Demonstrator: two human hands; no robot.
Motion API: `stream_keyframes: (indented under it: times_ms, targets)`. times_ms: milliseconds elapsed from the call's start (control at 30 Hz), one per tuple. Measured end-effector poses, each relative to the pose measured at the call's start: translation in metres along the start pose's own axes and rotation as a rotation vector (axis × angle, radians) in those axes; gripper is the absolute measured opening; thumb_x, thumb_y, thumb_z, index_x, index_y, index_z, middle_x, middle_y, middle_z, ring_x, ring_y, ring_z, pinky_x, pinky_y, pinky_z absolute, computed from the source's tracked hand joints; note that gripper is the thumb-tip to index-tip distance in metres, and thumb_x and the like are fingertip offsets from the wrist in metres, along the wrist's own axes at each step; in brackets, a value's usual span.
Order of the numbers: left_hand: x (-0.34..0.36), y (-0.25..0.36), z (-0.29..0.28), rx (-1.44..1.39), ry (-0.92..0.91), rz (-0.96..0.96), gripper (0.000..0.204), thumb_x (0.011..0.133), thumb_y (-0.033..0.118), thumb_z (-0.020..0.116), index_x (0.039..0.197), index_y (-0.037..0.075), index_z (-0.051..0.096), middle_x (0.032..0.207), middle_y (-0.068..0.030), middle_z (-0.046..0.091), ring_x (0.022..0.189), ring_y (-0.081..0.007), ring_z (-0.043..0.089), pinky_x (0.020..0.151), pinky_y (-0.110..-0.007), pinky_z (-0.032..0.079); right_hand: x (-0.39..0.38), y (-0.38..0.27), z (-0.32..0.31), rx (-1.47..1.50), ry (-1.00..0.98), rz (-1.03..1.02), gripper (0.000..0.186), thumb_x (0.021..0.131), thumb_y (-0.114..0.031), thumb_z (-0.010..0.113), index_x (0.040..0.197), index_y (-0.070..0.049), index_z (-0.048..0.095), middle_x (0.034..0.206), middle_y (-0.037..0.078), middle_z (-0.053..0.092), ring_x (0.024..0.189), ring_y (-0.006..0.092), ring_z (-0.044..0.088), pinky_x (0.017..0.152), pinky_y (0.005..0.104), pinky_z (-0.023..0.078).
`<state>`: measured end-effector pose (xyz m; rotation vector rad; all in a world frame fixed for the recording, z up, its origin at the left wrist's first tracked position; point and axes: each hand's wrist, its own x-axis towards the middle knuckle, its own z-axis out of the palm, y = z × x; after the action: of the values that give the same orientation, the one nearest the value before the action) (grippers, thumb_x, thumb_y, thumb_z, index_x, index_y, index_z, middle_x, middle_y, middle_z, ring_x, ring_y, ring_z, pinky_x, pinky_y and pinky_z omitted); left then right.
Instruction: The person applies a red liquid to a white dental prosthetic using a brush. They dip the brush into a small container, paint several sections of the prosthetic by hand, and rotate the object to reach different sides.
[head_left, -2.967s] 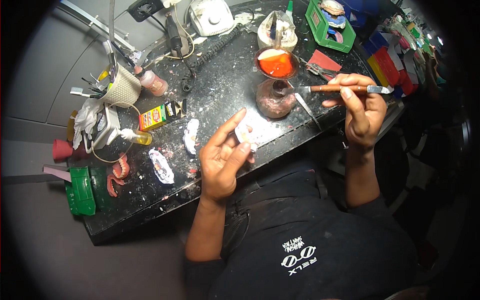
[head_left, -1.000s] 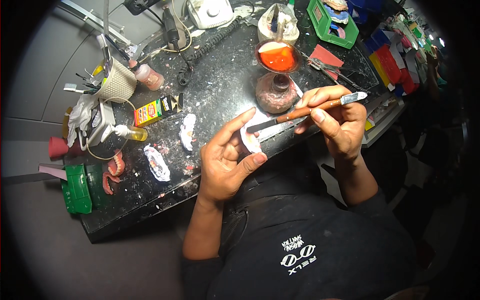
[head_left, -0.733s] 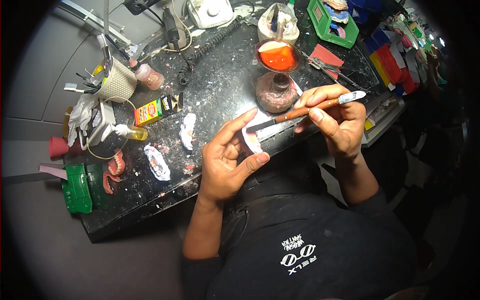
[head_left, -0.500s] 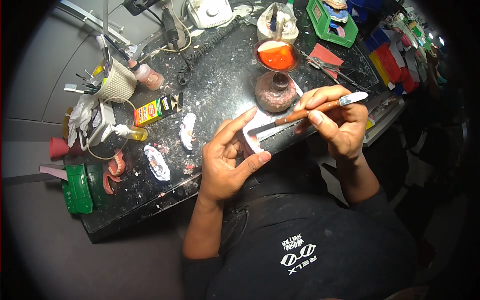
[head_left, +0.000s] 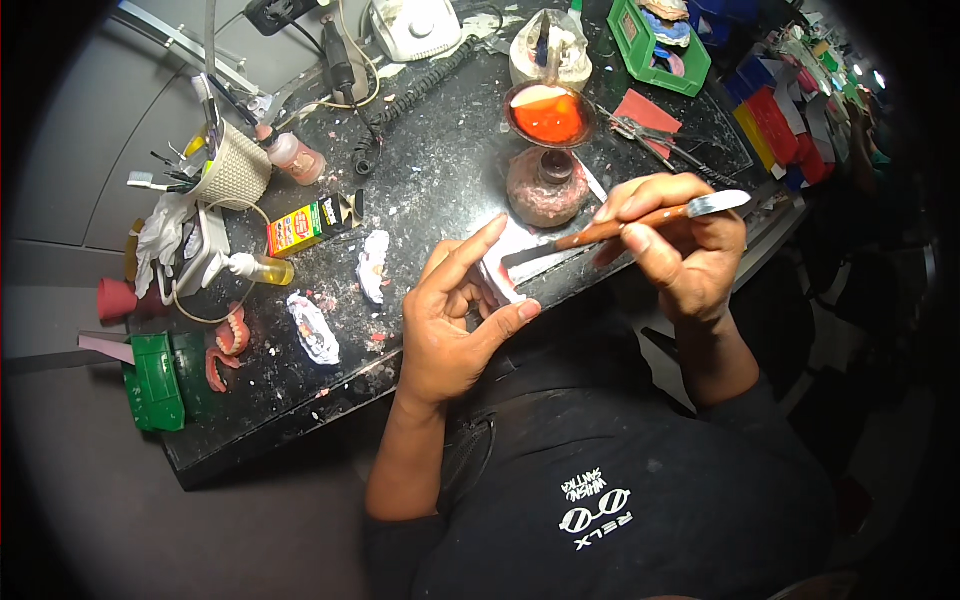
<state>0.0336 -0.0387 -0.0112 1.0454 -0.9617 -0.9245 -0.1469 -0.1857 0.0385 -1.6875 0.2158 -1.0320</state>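
Observation:
My left hand (head_left: 445,330) grips a white plaster dental cast (head_left: 492,285) with some pink on its inner side, between thumb and fingers. In my right hand (head_left: 685,240), pinched like a pen, is a wax knife (head_left: 610,229) with a brown wooden riveted handle. Its dark working end reaches onto the cast; the broad shiny blade at its other end points away to the right. Just beyond the cast stands a round, pink-crusted burner (head_left: 548,187). Behind it is a dark round pan (head_left: 506,122) of glossy red-orange liquid, which looks like melted wax.
Two white plaster pieces (head_left: 314,328) and pink dentures (head_left: 232,332) lie left on the black bench (head_left: 420,170). Nearby are a yellow-green box (head_left: 297,230), a liquid bottle (head_left: 276,270) and a white tool basket (head_left: 236,165). Pink wax sheet (head_left: 648,112), metal tools and a green bin (head_left: 685,80) are at the far right.
My right hand has shifted slightly right and the wax knife has rolled a little, its tip staying at the cast. The cast has tilted slightly, showing more pink.

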Motion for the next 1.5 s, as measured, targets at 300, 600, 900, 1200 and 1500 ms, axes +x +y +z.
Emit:
stream_keyframes:
  times_ms: [300,600,900,1200,1500]
  targets:
    - [0.001,-0.003,0.004,0.020,0.089,0.074,0.076,0.080,-0.017,0.070,0.148,-0.009,0.036,0.123,-0.0088,0.052,0.117,-0.0193,0.059,0.100,-0.031,0.050,0.028,0.003,-0.034,-0.218,0.330,-0.214,0.016,0.094,0.005,0.058,0.110,0.008,0.061,0.102,0.020,0.068,0.089,0.0239,0.072,0.070,0.0296,0.063]
    - [-0.001,-0.006,0.004,0.123,0.136,0.127,0.070,0.079,-0.017,0.071,0.142,-0.008,0.041,0.127,-0.0136,0.054,0.115,-0.0185,0.059,0.095,-0.029,0.052,0.023,-0.012,-0.025,-0.155,0.347,-0.170,0.016,0.092,0.005,0.058,0.108,0.009,0.061,0.099,0.020,0.068,0.085,0.0236,0.072,0.068,0.0300,0.063]
    - [0.000,-0.003,0.009,0.179,0.190,0.135,0.068,0.076,-0.019,0.074,0.138,-0.007,0.048,0.113,-0.0049,0.048,0.095,-0.0106,0.056,0.087,-0.024,0.054,0.001,-0.014,0.019,-0.290,-0.009,-0.353,0.022,0.078,0.008,0.073,0.098,0.008,0.065,0.089,0.018,0.070,0.081,0.0249,0.072,0.070,0.0313,0.059]
    - [0.000,-0.003,0.008,0.205,0.188,0.162,0.067,0.076,-0.019,0.074,0.137,-0.007,0.049,0.115,-0.0066,0.049,0.103,-0.0128,0.059,0.085,-0.025,0.056,0.000,-0.014,0.022,-0.358,0.003,-0.311,0.021,0.078,0.007,0.074,0.097,0.007,0.065,0.088,0.016,0.071,0.080,0.0249,0.072,0.071,0.0330,0.058]
    - [-0.001,-0.005,0.007,0.199,0.186,0.146,0.067,0.075,-0.018,0.075,0.137,-0.007,0.049,0.112,-0.0051,0.049,0.097,-0.0112,0.057,0.084,-0.024,0.054,-0.001,-0.012,0.026,-0.397,0.012,-0.349,0.024,0.078,0.006,0.077,0.099,0.007,0.065,0.088,0.015,0.071,0.079,0.0244,0.072,0.071,0.0329,0.058]
